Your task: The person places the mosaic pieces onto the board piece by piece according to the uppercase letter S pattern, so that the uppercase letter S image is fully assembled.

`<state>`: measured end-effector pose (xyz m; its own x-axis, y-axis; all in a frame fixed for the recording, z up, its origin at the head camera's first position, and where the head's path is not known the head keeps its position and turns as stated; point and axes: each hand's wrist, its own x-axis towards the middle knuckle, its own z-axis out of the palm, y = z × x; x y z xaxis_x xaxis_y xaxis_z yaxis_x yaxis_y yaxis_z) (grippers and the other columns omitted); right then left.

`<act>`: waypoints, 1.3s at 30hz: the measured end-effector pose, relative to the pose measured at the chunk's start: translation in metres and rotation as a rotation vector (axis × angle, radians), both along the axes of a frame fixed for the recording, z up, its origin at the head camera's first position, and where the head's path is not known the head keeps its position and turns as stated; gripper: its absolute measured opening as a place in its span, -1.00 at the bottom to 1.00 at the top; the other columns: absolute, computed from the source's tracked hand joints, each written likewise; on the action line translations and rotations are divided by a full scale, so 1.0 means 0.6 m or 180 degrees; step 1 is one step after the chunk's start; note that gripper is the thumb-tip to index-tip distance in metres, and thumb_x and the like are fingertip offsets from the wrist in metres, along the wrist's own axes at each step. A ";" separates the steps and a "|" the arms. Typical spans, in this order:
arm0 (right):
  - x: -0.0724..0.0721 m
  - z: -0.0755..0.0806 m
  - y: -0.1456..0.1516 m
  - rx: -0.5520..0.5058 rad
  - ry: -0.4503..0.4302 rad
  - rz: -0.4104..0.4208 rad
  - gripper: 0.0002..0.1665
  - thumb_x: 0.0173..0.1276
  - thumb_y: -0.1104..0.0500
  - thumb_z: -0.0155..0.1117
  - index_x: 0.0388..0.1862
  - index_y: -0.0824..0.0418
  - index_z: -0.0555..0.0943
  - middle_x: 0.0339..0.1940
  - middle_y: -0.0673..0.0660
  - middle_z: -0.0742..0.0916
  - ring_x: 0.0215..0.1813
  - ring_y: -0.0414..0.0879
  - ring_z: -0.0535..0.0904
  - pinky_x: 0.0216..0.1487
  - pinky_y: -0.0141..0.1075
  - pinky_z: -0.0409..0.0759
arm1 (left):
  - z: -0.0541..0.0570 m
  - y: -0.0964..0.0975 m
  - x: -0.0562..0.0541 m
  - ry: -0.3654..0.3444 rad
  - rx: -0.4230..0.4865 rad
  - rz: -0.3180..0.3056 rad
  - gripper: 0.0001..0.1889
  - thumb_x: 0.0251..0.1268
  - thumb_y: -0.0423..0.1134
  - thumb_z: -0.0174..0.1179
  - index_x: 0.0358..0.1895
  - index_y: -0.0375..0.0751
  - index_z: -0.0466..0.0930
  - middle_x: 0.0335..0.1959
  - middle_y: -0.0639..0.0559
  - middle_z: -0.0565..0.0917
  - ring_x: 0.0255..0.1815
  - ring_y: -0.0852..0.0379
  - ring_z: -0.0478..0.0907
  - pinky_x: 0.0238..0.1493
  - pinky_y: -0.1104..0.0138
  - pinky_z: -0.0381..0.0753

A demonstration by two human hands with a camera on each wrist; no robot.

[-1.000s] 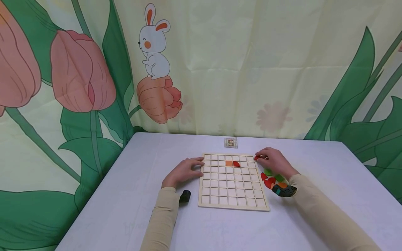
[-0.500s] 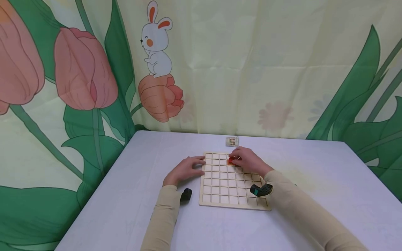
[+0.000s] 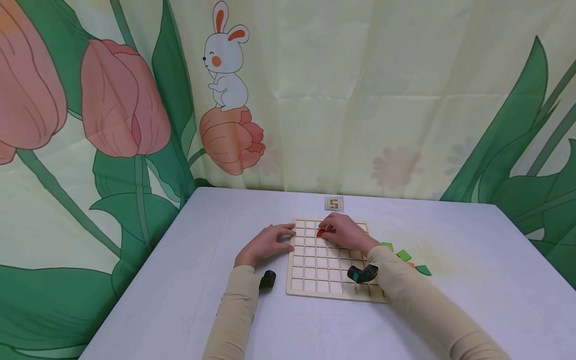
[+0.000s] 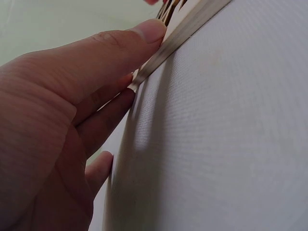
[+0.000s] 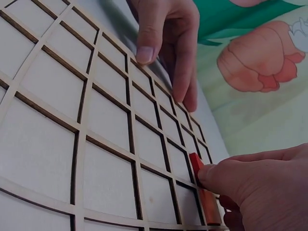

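A wooden grid board point(image 3: 309, 267) with square cells lies on the white table. My right hand point(image 3: 346, 233) is over its upper part, pinching a red tile point(image 3: 320, 233) between thumb and fingers. In the right wrist view the red tile point(image 5: 195, 165) stands up at a slant in a cell, beside an orange tile point(image 5: 210, 207) that lies in the grid. At the board's left edge is my left hand point(image 3: 266, 244), its relaxed fingers and thumb spread along the rim. In the left wrist view the thumb point(image 4: 153, 32) touches the board's side.
Right of the board lie a lime-green tile point(image 3: 387, 246), a green tile point(image 3: 403, 255) and a dark green tile point(image 3: 423, 270), with more partly behind the right sleeve. A small patterned card point(image 3: 334, 203) lies behind the board. A printed curtain point(image 3: 315, 100) hangs at the table's back edge.
My right hand has carried the red tile from beside the board leftward over the upper grid, past the orange tile. My left hand has stayed at the left edge.
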<state>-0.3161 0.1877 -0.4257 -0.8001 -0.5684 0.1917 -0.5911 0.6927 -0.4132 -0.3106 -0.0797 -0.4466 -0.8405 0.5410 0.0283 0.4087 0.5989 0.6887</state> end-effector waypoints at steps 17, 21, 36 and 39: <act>-0.002 -0.001 -0.007 0.0095 -0.0098 -0.0015 -0.80 0.32 0.25 0.34 -0.10 0.25 0.73 -0.18 0.11 0.68 -0.16 -0.05 0.58 -0.16 -0.21 0.62 | -0.002 -0.003 0.002 -0.0021 -0.0035 0.0010 -0.53 0.23 -0.17 0.36 0.20 -0.23 0.59 0.42 0.03 0.39 0.48 0.07 0.22 0.57 0.08 -0.11; -0.001 -0.001 -0.006 0.0121 -0.0098 -0.0022 -0.79 0.31 0.24 0.34 -0.09 0.25 0.73 -0.18 0.11 0.68 -0.15 -0.04 0.59 -0.13 -0.20 0.63 | -0.002 -0.003 0.003 0.0005 -0.0034 -0.0009 -0.54 0.23 -0.18 0.36 0.19 -0.23 0.59 0.42 0.02 0.39 0.48 0.08 0.22 0.57 0.09 -0.13; -0.001 0.002 -0.001 0.0095 -0.0184 -0.0070 -0.83 0.31 0.20 0.36 -0.14 0.19 0.74 -0.24 0.04 0.66 -0.20 -0.10 0.54 -0.17 -0.24 0.58 | 0.001 -0.004 0.006 0.0058 -0.0027 -0.0057 -0.54 0.23 -0.20 0.35 0.19 -0.25 0.59 0.42 -0.01 0.39 0.48 0.07 0.22 0.57 0.07 -0.13; 0.001 0.002 0.000 0.0085 -0.0184 -0.0077 -0.84 0.30 0.20 0.37 -0.15 0.18 0.74 -0.24 0.03 0.66 -0.19 -0.09 0.55 -0.16 -0.23 0.58 | 0.001 -0.003 0.006 0.0060 -0.0056 -0.0054 -0.53 0.23 -0.20 0.35 0.20 -0.24 0.58 0.42 0.00 0.38 0.48 0.08 0.22 0.57 0.08 -0.14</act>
<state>-0.3157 0.1878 -0.4247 -0.8229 -0.5532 0.1298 -0.5498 0.7176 -0.4275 -0.3068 -0.0817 -0.4461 -0.8306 0.5558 0.0344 0.4317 0.6038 0.6701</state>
